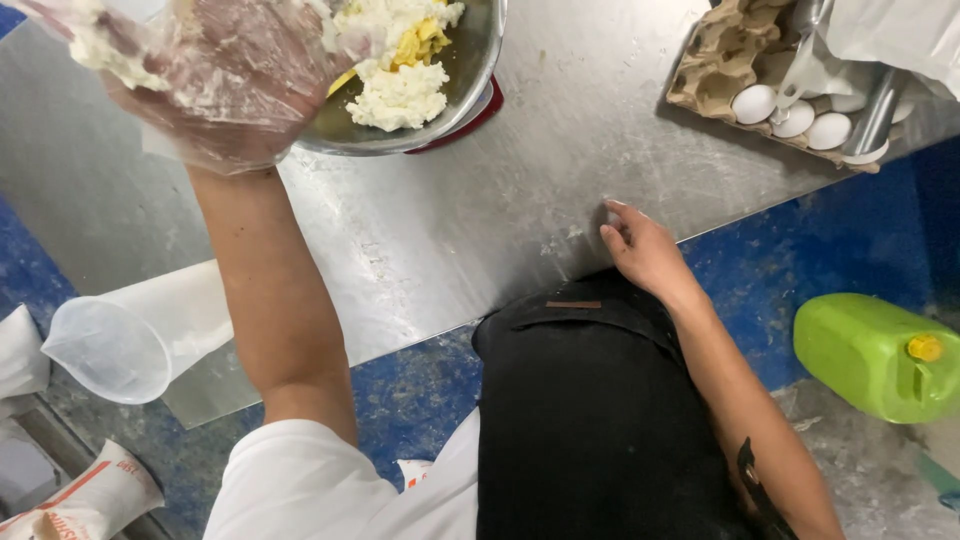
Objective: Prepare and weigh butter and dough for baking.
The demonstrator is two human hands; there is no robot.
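Observation:
My left hand (pixel 215 75) wears a clear plastic glove smeared with white dough and hovers at the rim of a steel mixing bowl (pixel 470 75), fingers spread. The bowl holds crumbly white dough with yellow pieces (pixel 400 60). My right hand (pixel 640 245) is bare and rests on the front edge of the steel table (pixel 450 230), fingers loosely curled, holding nothing. A black apron (pixel 590 400) covers my front.
A cardboard egg tray (pixel 720 70) with a few white eggs (pixel 790 112) and a plastic-wrapped metal tool sits at the far right of the table. A clear plastic jug (pixel 115 345) lies at the table's left edge. A green jerrycan (pixel 880 355) and sacks (pixel 85 500) stand on the blue floor.

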